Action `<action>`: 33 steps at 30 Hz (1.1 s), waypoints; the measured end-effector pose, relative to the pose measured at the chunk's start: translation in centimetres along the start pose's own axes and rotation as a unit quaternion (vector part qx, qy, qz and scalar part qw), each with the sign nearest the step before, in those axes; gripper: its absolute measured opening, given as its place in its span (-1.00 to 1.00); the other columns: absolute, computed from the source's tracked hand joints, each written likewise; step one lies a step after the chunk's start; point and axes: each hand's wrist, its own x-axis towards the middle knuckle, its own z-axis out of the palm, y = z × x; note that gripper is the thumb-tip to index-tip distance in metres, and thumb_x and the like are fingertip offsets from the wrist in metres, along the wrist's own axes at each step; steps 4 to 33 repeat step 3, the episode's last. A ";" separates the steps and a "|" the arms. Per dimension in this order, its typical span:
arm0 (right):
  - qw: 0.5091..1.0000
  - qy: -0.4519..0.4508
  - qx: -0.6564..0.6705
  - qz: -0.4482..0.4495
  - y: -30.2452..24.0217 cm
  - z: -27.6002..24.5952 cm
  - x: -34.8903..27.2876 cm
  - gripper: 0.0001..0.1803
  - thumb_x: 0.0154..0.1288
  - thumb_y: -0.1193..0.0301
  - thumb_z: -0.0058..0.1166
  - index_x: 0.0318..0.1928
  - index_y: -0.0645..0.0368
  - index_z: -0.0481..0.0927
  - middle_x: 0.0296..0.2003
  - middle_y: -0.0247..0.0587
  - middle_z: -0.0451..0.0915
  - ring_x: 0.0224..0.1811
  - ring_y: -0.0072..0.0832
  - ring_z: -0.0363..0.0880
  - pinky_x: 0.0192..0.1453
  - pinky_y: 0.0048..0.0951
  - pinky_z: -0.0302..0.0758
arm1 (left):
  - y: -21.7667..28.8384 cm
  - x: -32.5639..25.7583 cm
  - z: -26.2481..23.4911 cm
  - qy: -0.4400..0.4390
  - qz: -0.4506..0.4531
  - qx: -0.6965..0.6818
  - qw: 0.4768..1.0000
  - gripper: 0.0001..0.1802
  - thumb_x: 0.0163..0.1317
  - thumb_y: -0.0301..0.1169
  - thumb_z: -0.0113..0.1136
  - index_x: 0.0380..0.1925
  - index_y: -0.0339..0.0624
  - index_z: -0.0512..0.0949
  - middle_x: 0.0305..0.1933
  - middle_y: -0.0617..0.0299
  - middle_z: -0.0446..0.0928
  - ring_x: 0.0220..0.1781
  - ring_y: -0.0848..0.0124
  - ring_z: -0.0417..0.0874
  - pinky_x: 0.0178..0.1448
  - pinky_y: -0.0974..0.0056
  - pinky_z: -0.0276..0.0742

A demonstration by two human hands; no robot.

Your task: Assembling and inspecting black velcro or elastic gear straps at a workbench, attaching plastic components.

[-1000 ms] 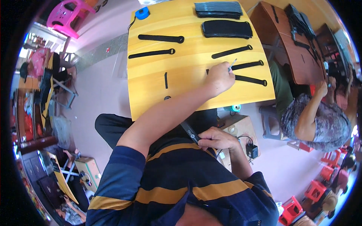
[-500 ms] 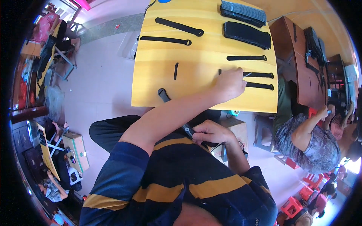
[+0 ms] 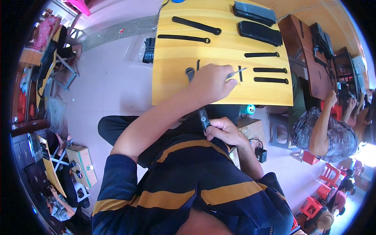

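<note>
My left hand [image 3: 215,83] is over the table's near half, fingers closed around a thin, pointed metal tool [image 3: 237,73] whose exact kind is unclear. Its tip reaches past a short black strip [image 3: 240,73]. Another short strip [image 3: 198,64] shows partly behind the hand. Below, at my lap, my right hand [image 3: 225,131] grips a long dark strap-like piece [image 3: 203,117] with a round stud. A grey rounded end [image 3: 190,71] appears beyond my left forearm, apparently the same piece; the forearm hides the middle. Several black looped straps [image 3: 270,70] lie to the right.
The yellow table [image 3: 172,86] carries two more straps [image 3: 196,25] at the far left. Stacked black straps [image 3: 259,33] and a bundle [image 3: 254,13] sit at the far right. A cardboard box [image 3: 252,131] stands below the table. A co-worker [image 3: 325,133] sits at right by a brown table [image 3: 309,66].
My left hand has drawn back leftward from the looped straps with the metal tool. The grey rounded end has shifted farther onto the table. The whole view has shifted slightly.
</note>
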 end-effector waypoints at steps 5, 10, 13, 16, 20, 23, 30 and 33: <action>0.998 0.027 -0.035 -0.042 -1.0 1.3 1.3 -0.72 0.60 0.30 0.05 -0.22 0.25 0.62 -0.37 -0.34 0.66 -0.30 -0.57 0.69 -0.12 -0.47 0.60 | -2.2 -6.5 -3.8 0.100 -0.053 -0.018 0.993 -0.59 0.23 -0.06 0.36 -0.10 -0.14 0.70 -0.25 -0.14 0.72 -0.19 -0.05 0.78 -0.07 -0.09 0.65; 0.998 0.027 -0.035 -0.042 -1.0 1.3 1.3 -0.72 0.60 0.30 0.05 -0.22 0.25 0.62 -0.37 -0.34 0.66 -0.30 -0.57 0.69 -0.12 -0.47 0.60 | -2.2 -6.5 -3.8 0.100 -0.053 -0.018 0.993 -0.59 0.23 -0.06 0.36 -0.10 -0.14 0.70 -0.25 -0.14 0.72 -0.19 -0.05 0.78 -0.07 -0.09 0.65; 0.998 0.027 -0.035 -0.042 -1.0 1.3 1.3 -0.72 0.60 0.30 0.05 -0.22 0.25 0.62 -0.37 -0.34 0.66 -0.30 -0.57 0.69 -0.12 -0.47 0.60 | -2.2 -6.5 -3.8 0.100 -0.053 -0.018 0.993 -0.59 0.23 -0.06 0.36 -0.10 -0.14 0.70 -0.25 -0.14 0.72 -0.19 -0.05 0.78 -0.07 -0.09 0.65; 0.998 0.027 -0.035 -0.042 -1.0 1.3 1.3 -0.72 0.60 0.30 0.05 -0.22 0.25 0.62 -0.37 -0.34 0.66 -0.30 -0.57 0.69 -0.12 -0.47 0.60 | -2.2 -6.5 -3.8 0.100 -0.053 -0.018 0.993 -0.59 0.23 -0.06 0.36 -0.10 -0.14 0.70 -0.25 -0.14 0.72 -0.19 -0.05 0.78 -0.07 -0.09 0.65; 0.998 0.027 -0.035 -0.042 -1.0 1.3 1.3 -0.72 0.60 0.30 0.05 -0.22 0.25 0.62 -0.37 -0.34 0.66 -0.30 -0.57 0.69 -0.12 -0.47 0.60 | -2.2 -6.5 -3.8 0.100 -0.053 -0.018 0.993 -0.59 0.23 -0.06 0.36 -0.10 -0.14 0.70 -0.25 -0.14 0.72 -0.19 -0.05 0.78 -0.07 -0.09 0.65; 0.998 0.027 -0.035 -0.042 -1.0 1.3 1.3 -0.72 0.60 0.30 0.05 -0.22 0.25 0.62 -0.37 -0.34 0.66 -0.30 -0.57 0.69 -0.12 -0.47 0.60 | -2.2 -6.5 -3.8 0.100 -0.053 -0.018 0.993 -0.59 0.23 -0.06 0.36 -0.10 -0.14 0.70 -0.25 -0.14 0.72 -0.19 -0.05 0.78 -0.07 -0.09 0.65; 0.998 0.027 -0.035 -0.042 -1.0 1.3 1.3 -0.72 0.60 0.30 0.05 -0.22 0.25 0.62 -0.37 -0.34 0.66 -0.30 -0.57 0.69 -0.12 -0.47 0.60 | -2.2 -6.5 -3.8 0.100 -0.053 -0.018 0.993 -0.59 0.23 -0.06 0.36 -0.10 -0.14 0.70 -0.25 -0.14 0.72 -0.19 -0.05 0.78 -0.07 -0.09 0.65; 0.998 0.027 -0.035 -0.042 -1.0 1.3 1.3 -0.72 0.60 0.30 0.05 -0.22 0.25 0.62 -0.37 -0.34 0.66 -0.30 -0.57 0.69 -0.12 -0.47 0.60 | -2.2 -6.5 -3.8 0.100 -0.053 -0.018 0.993 -0.59 0.23 -0.06 0.36 -0.10 -0.14 0.70 -0.25 -0.14 0.72 -0.19 -0.05 0.78 -0.07 -0.09 0.65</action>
